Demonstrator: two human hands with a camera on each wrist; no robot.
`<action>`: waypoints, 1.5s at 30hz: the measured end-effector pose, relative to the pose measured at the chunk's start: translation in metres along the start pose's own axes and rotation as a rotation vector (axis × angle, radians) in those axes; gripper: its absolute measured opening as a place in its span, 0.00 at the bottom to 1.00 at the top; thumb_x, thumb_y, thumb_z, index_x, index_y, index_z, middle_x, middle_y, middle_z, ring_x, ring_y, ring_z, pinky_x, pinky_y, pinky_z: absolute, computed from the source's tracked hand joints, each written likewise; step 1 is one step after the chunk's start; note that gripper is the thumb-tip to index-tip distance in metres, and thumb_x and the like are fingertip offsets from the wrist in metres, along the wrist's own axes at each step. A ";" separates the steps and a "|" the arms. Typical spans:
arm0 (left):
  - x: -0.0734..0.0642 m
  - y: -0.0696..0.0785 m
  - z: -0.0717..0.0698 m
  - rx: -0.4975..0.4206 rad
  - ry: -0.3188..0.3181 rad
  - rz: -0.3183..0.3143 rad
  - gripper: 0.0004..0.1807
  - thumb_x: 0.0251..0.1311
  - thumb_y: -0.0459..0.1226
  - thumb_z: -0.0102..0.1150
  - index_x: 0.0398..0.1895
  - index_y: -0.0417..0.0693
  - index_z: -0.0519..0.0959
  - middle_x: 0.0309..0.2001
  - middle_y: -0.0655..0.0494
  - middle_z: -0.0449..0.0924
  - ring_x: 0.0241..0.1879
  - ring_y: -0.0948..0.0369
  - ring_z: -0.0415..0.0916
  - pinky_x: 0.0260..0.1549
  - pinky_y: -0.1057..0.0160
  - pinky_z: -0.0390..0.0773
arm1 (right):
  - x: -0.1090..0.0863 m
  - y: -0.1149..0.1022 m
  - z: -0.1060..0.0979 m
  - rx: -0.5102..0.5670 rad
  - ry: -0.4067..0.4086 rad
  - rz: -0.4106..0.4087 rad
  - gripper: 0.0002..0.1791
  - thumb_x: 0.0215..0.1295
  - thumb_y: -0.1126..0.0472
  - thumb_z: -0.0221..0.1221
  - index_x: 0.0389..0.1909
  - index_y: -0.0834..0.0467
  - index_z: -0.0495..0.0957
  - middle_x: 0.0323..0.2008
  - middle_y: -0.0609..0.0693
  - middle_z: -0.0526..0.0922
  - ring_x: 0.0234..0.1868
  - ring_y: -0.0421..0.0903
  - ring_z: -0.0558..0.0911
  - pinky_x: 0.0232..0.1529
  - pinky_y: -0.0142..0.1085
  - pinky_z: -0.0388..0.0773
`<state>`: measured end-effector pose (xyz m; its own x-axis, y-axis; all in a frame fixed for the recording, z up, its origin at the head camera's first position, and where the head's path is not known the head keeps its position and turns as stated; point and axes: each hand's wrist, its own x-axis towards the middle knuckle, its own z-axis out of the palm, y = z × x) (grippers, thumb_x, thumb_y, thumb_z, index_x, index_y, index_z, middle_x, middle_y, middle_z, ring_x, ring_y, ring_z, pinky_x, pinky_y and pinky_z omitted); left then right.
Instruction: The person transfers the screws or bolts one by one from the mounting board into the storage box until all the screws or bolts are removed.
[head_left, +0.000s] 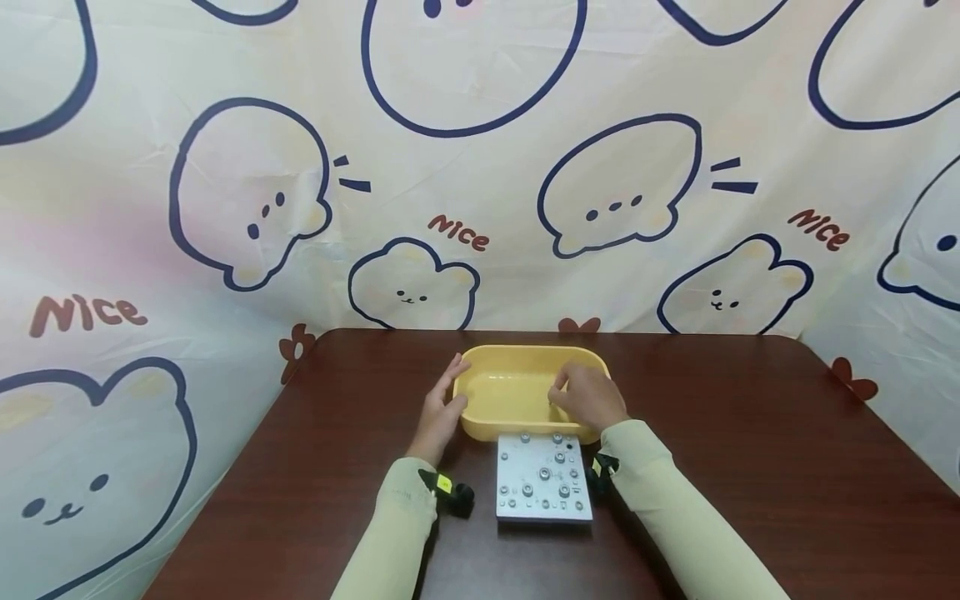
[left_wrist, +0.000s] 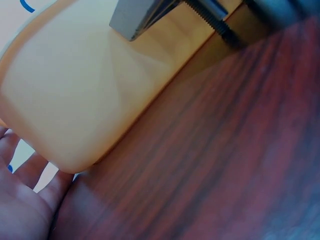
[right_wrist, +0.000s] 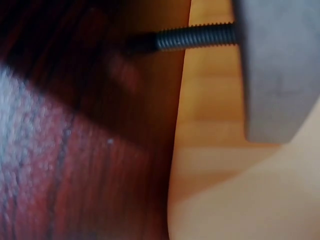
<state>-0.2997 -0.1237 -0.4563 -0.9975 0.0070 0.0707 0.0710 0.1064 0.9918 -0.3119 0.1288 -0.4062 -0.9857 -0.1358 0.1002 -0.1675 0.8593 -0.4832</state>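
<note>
A yellow plastic tray (head_left: 510,398) sits on the table in front of me. My left hand (head_left: 437,421) rests against its left end, fingers fairly straight; the left wrist view shows those fingers (left_wrist: 30,170) spread along the outside of the tray wall (left_wrist: 75,85). Over the tray's right part, my right hand (head_left: 592,398) reaches in with thumb and forefinger brought together, pinching a small dark piece (head_left: 551,403) mostly hidden by the fingertips. Nearer to me is a silver metal plate (head_left: 534,479) studded with several bolts and screws. The right wrist view shows no fingers.
Beneath the metal plate a threaded bolt (right_wrist: 197,37) sticks out, close to the tray's near wall. The dark wooden table (head_left: 720,483) reaches to a cloth backdrop (head_left: 510,183) with printed cartoon animals. Black wrist cameras (head_left: 455,498) hang near the plate's sides.
</note>
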 end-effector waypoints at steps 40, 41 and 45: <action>0.001 0.000 -0.001 0.000 -0.009 -0.016 0.30 0.62 0.31 0.48 0.69 0.58 0.66 0.74 0.73 0.50 0.75 0.61 0.41 0.69 0.46 0.49 | 0.001 0.000 0.003 -0.049 0.027 -0.001 0.06 0.57 0.55 0.60 0.29 0.53 0.80 0.26 0.46 0.79 0.25 0.45 0.75 0.29 0.36 0.72; 0.001 0.000 -0.001 0.002 -0.011 -0.017 0.30 0.62 0.31 0.47 0.69 0.57 0.66 0.74 0.72 0.50 0.75 0.60 0.41 0.69 0.46 0.49 | 0.000 0.000 0.004 -0.050 0.028 0.000 0.05 0.57 0.55 0.60 0.29 0.53 0.80 0.26 0.46 0.79 0.25 0.45 0.75 0.29 0.36 0.71; 0.000 -0.001 -0.001 -0.007 -0.009 -0.007 0.30 0.62 0.32 0.48 0.69 0.59 0.67 0.73 0.74 0.50 0.75 0.61 0.41 0.69 0.46 0.49 | 0.001 0.000 0.003 -0.050 0.022 0.003 0.06 0.57 0.55 0.60 0.29 0.53 0.80 0.25 0.46 0.79 0.24 0.44 0.75 0.28 0.36 0.71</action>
<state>-0.3002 -0.1250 -0.4574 -0.9979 0.0151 0.0627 0.0639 0.0999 0.9929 -0.3124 0.1267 -0.4088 -0.9853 -0.1229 0.1187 -0.1632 0.8834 -0.4394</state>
